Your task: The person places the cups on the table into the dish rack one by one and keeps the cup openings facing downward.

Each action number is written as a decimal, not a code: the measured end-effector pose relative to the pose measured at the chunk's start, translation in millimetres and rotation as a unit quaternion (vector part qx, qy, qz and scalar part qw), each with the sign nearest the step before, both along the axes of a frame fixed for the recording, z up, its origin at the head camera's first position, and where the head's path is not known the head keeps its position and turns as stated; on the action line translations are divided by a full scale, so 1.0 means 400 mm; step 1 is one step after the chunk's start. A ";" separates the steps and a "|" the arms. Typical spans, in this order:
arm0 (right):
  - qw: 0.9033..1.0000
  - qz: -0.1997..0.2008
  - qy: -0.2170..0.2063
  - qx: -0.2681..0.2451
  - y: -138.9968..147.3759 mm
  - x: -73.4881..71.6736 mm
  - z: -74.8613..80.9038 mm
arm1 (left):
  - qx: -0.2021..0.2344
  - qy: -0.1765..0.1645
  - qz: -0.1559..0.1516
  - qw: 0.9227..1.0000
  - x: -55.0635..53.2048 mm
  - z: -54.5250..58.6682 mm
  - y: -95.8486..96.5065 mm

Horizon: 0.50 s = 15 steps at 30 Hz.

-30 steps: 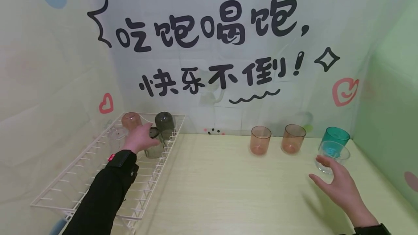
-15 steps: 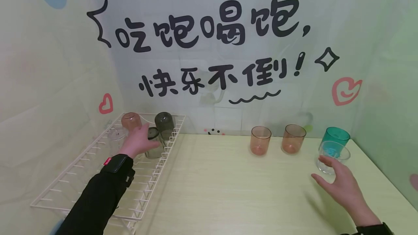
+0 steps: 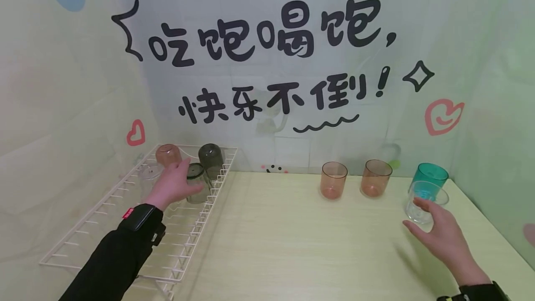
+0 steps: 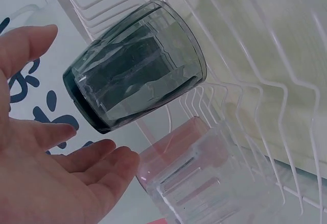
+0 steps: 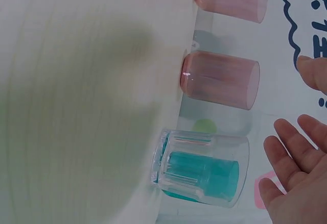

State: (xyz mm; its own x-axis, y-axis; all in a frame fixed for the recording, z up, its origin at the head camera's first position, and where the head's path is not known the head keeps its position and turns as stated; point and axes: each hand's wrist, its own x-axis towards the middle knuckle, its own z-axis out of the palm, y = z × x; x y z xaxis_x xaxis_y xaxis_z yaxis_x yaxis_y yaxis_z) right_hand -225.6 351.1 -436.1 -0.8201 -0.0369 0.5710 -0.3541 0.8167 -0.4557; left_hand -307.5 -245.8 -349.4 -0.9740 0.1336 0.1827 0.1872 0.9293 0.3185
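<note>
My left hand [image 3: 173, 185] is over the white wire rack [image 3: 184, 268], thumb and fingers spread beside a smoky grey-green glass [image 3: 199, 194]. That glass stands upside down, and the left wrist view shows its thick base [image 4: 88, 104] facing the hand with a gap between. Around it on the rack are a darker glass [image 3: 211, 158], a pink glass [image 3: 168, 153] and a clear glass [image 3: 147, 173]. On the right, my right hand [image 3: 445, 233] has its thumb and fingers apart, close to an upright clear glass [image 5: 232, 183]. A teal glass [image 3: 434, 173] stands just behind that one.
Two amber-pink glasses, a left one [image 3: 333, 182] and a right one [image 3: 375, 180], stand upright along the back of the pale wooden table [image 3: 292, 245]. A printed cloth wall [image 3: 259, 152] closes off the back, and a green-tinted one [image 3: 497, 175] the right side.
My left wrist and forearm have shifted left and toward me, with the fingertips staying near the grey-green glass. My right hand has drifted slightly right. The glasses have not visibly moved.
</note>
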 end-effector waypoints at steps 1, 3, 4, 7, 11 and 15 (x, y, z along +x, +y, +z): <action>1.000 -0.001 -0.001 0.001 0.002 0.000 0.001 | -0.002 0.001 -0.001 1.000 0.003 0.001 0.001; 1.000 -0.003 -0.004 0.004 0.005 -0.001 0.003 | -0.007 0.003 -0.004 1.000 0.008 0.004 0.002; 1.000 -0.004 -0.005 0.006 0.006 -0.001 0.004 | -0.009 0.002 -0.005 1.000 0.011 0.005 0.003; 1.000 -0.006 -0.014 0.010 0.010 -0.003 0.007 | -0.016 0.002 -0.012 1.000 0.019 0.011 0.009; 1.000 -0.011 -0.019 0.019 0.015 -0.008 0.012 | -0.018 0.005 -0.023 1.000 0.032 0.018 0.020; 0.999 -0.026 -0.023 0.035 0.023 -0.016 0.017 | -0.015 0.010 -0.037 0.999 0.046 0.029 0.031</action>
